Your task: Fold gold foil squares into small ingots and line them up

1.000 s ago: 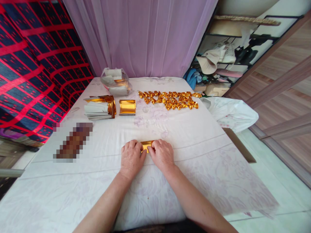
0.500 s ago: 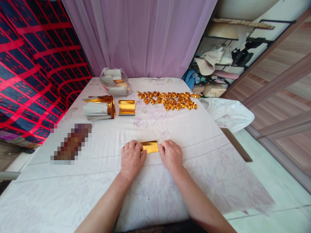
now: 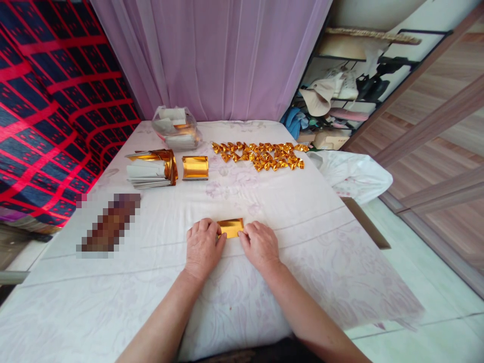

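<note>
1. The gold strip [image 3: 231,228] lay flat on the pale tablecloth [image 3: 242,302], between the 2 hands and straight out from the person's body. Its long axis ran from side to side, across the line of the forearms, with the right end set a touch farther out.
2. The left hand [image 3: 203,247] was at the strip's left end and covered it. Its fingers were curled down with barely any gap to the thumb, and they appeared to have that end pinned; the undersides were hidden.
3. The right hand [image 3: 261,244] sat at the opposite short edge. Its thumb and index finger were drawn close together and seemed to pinch the near right corner, leaving more of that end exposed.
4. Neither hand was clearly nearer: each touched 1 end, and the shiny middle lay bare between the 2 thumbs.
5. Beyond the left hand, well apart from it, lay a curved gold sheet [image 3: 195,168], with a stack of foil papers [image 3: 151,174] just left of it and a clear bag [image 3: 177,130] behind.
6. Folded gold pieces [image 3: 278,155] lay in rows, far out and to the right.
</note>
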Available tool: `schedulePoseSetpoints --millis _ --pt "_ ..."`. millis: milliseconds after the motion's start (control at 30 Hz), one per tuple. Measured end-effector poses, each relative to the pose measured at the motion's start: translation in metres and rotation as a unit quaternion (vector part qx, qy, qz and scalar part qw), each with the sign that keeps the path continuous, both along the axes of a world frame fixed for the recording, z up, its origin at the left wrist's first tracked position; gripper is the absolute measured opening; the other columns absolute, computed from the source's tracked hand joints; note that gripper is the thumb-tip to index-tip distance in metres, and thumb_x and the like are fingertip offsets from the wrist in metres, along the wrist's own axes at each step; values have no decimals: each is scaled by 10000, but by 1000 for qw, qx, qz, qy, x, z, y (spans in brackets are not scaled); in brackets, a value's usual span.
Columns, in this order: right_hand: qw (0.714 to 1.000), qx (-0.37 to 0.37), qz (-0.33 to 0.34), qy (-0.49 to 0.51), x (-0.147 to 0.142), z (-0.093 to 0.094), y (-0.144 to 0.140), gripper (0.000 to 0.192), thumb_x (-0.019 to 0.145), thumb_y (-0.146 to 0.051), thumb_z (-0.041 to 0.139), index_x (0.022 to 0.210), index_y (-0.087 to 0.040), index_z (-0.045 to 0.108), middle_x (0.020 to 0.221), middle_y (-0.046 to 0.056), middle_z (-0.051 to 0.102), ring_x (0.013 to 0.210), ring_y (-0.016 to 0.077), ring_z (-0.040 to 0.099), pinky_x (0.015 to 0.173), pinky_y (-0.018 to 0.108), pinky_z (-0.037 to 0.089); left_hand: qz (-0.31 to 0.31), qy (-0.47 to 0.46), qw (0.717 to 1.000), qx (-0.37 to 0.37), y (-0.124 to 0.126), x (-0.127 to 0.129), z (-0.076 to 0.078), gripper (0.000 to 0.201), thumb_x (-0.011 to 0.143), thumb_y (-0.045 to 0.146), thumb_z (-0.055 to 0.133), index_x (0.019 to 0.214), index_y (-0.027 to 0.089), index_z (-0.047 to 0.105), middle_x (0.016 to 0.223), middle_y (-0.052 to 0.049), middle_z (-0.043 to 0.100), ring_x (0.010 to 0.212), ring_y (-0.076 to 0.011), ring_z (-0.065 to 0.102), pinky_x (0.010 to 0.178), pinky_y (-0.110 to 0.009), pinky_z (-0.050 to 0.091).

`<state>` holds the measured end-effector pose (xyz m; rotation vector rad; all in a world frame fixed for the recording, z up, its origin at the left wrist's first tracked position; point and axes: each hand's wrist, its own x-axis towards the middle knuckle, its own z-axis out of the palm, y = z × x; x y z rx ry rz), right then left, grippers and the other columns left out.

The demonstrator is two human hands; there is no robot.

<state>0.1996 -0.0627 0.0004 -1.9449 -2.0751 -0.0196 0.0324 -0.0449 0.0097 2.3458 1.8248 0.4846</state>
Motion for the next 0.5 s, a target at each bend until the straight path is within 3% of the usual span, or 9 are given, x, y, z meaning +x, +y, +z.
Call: schedulePoseSetpoints --millis 167,367,500 --pt "1000 15 -3 5 11 -3 -1 177 881 -274 589 718 -205 584 748 18 621 719 168 538 643 297 282 7 6 1000 4 0 2 1 100 833 313 617 829 214 611 997 -63 594 939 -257 532 800 -390 392" --pt "1000 27 0 8 8 -5 -1 185 885 -270 575 712 -204 574 747 29 625 710 169 530 643 297 281 21 60 998 4 1 14 5 328 808 523 627 789 196 602 923 -88 583 928 -298 522 783 -423 384" --pt "999 32 -3 12 9 -6 -1 196 882 -279 582 701 -205 572 734 26 620 696 168 527 639 298 279 30 49 998 -7 1 13 3 288 807 484 640 803 198 603 936 -84 579 938 -292 520 801 -420 383"
